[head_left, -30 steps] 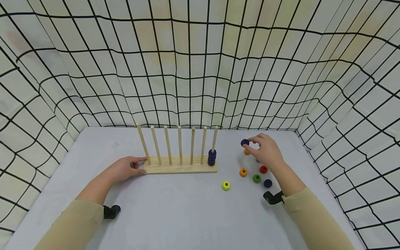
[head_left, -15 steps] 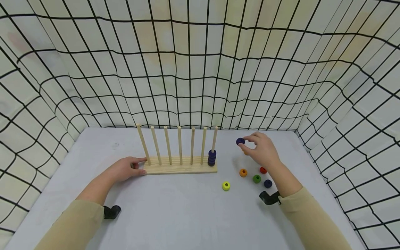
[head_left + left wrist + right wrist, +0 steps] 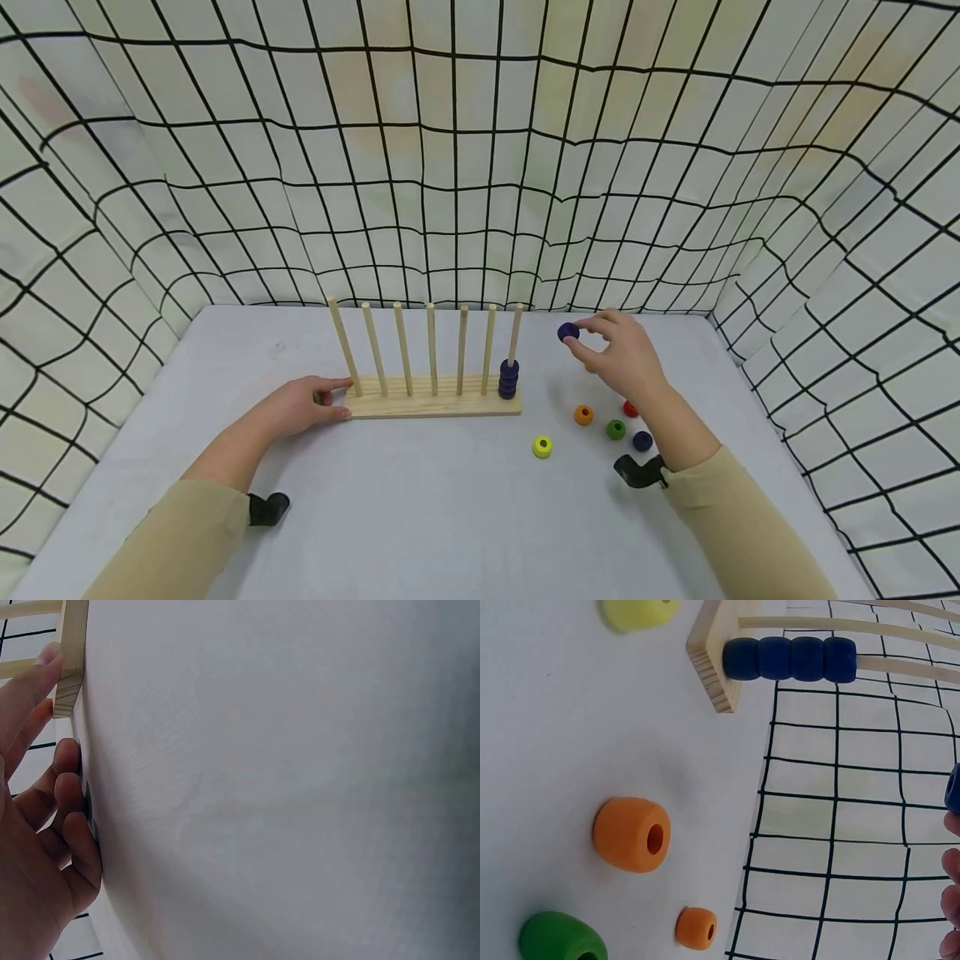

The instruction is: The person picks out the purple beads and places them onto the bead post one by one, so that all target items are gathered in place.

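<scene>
A wooden peg stand [image 3: 435,406] with a row of upright pegs is on the white table. My left hand [image 3: 300,406] holds its left end, thumb at the front edge and index finger at the back. Several dark blue beads [image 3: 508,379] are stacked on the rightmost peg, whose upper part is bare. To the right of that peg, my right hand [image 3: 626,358] pinches another dark blue bead [image 3: 567,332] between thumb and fingers, raised above the table. Only that bead's edge and some fingertips [image 3: 950,900] enter the right wrist view.
Loose beads lie right of the stand: yellow [image 3: 542,447], orange [image 3: 583,415], green [image 3: 616,430], dark blue [image 3: 642,441] and red [image 3: 631,409]. A second orange bead [image 3: 696,928] shows in the right wrist view. Black netting [image 3: 480,179] over white walls encloses the table.
My right hand has carried the dark blue bead leftward and slightly up, closer to the rightmost peg. The left hand and the stand have stayed in place.
</scene>
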Demonstrator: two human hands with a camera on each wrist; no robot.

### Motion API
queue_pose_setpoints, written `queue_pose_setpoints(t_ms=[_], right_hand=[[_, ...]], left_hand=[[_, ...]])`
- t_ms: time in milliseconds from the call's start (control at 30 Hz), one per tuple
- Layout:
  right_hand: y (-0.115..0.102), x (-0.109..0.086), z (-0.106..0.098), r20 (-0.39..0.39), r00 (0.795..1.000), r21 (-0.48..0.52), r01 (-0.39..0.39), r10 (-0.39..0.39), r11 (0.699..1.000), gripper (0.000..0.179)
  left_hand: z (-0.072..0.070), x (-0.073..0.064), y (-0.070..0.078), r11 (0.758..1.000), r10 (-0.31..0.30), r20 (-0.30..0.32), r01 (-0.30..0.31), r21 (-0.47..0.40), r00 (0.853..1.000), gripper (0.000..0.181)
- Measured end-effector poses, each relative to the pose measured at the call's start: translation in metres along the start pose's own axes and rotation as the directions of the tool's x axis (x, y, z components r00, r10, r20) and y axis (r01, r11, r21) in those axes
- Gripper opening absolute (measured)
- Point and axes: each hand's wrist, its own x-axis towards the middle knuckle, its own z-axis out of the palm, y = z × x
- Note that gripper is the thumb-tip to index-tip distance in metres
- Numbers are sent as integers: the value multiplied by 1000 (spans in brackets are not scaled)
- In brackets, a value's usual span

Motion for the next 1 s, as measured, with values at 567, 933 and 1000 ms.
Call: queue_pose_setpoints(t_ms=[567, 933, 1000], right_hand=[[-20, 3, -5, -69, 997, 25, 48, -46, 999, 41], [-33, 5, -7, -117, 991, 44, 73, -68, 996, 40], [-35, 5, -8, -125, 990, 54, 74, -67, 996, 40]], left_hand=[[0, -3, 4, 1000, -5, -2, 5, 0, 1000, 71], [0, -4, 4, 1000, 2, -4, -2, -1, 1000, 72], [-1, -4, 4, 1000, 1, -4, -1, -2, 1000, 72]])
